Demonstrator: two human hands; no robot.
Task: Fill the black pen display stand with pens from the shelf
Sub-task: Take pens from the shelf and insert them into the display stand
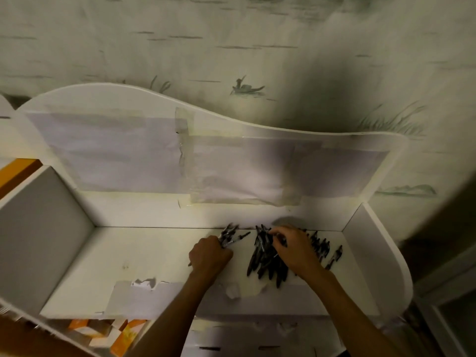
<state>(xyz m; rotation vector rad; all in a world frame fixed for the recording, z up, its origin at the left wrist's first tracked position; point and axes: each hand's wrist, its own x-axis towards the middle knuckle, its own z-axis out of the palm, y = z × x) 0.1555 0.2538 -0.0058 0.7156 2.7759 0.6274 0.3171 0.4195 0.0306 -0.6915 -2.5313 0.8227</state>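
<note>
Pens: a loose black heap [270, 256] lies on the white shelf floor, right of centre and close to the back wall; a few strays [334, 256] lie further right, near the side panel.
Your left fingers: curled tight round a small bundle of pens [231, 237], whose tips fan out above your knuckles toward the back wall.
Your left hand [210, 255]: fist resting on the shelf floor, just left of the heap and apart from it.
Your right fingers: bent down into the top of the heap; some touch pens there, but you cannot tell from this view whether they pinch any.
Your right hand [293, 249]: lies over the right part of the heap, palm down, wrist angled to the lower right.
Your forearms: both enter from the bottom edge, bare, reaching forward over the front lip.
Shelf [154, 253]: white, box-shaped, with a grey left side panel, a white right side panel and a wavy-topped back board.
Back board [128, 150]: pale paper sheets taped across it.
Shelf front: torn grey paper [134, 295] stuck along the floor near the lip.
Below left: orange and white boxes [118, 333] on a lower level.
Wall [244, 47]: pale paper with a painted boat and reeds.
Display stand: not seen in this view.
</note>
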